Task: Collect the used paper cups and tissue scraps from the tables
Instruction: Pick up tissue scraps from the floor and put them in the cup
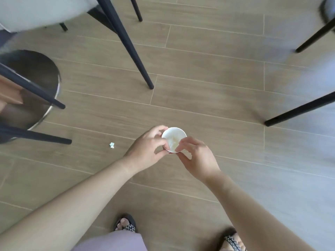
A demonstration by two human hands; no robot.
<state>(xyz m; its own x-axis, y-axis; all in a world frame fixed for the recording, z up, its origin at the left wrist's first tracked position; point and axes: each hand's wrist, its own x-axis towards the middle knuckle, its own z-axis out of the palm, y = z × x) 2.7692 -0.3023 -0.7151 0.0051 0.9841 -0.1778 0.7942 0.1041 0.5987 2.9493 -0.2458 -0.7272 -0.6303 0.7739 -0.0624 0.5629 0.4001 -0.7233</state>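
Note:
A white paper cup [173, 136] is held above the wooden floor, seen from straight above, with pale crumpled tissue inside it. My left hand [147, 150] grips the cup's left side, thumb and fingers around the rim. My right hand [196, 157] pinches the rim at the near right, its fingertips reaching into the cup's mouth. A small white tissue scrap [111, 145] lies on the floor to the left of my hands.
A round metal bin [48, 98] stands at the left under dark chair legs [126, 44]. More black legs [297, 110] angle in from the right. My sandalled feet [126, 224] are at the bottom.

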